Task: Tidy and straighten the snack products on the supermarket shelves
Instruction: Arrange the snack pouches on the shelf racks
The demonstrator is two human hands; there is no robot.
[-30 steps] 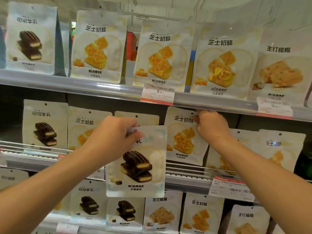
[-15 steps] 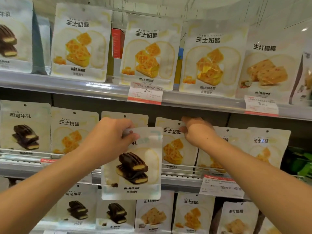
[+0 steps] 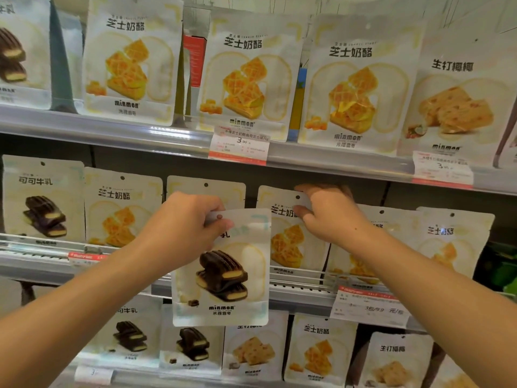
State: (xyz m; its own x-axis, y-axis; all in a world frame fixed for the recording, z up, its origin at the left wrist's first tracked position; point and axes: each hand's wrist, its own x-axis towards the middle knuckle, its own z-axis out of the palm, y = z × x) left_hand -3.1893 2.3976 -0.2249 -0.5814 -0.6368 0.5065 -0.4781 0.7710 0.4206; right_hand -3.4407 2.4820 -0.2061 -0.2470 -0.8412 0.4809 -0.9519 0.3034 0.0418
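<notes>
My left hand (image 3: pixel 184 219) pinches the top edge of a white pouch of chocolate biscuits (image 3: pixel 223 270), held out in front of the middle shelf (image 3: pixel 36 264). My right hand (image 3: pixel 330 214) grips the top right corner of a cheese-biscuit pouch (image 3: pixel 285 245) that stands on the middle shelf, thumb on its front and fingers over its top. Behind the held pouch stands another pouch (image 3: pixel 207 189), mostly hidden. A cocoa pouch (image 3: pixel 42 200) and a cheese pouch (image 3: pixel 120 211) stand upright to the left.
The top shelf (image 3: pixel 112 130) carries cheese pouches (image 3: pixel 249 77) and a coconut pouch (image 3: pixel 458 102), with price tags (image 3: pixel 239 145) on its rail. The bottom shelf holds chocolate (image 3: pixel 193 345), coconut and cheese pouches (image 3: pixel 319 351). More pouches (image 3: pixel 453 239) lean behind my right forearm.
The view has shifted right and drawn closer. My right hand slid from behind the cheese pouch's top edge to gripping its top right corner. My left hand keeps holding the chocolate pouch.
</notes>
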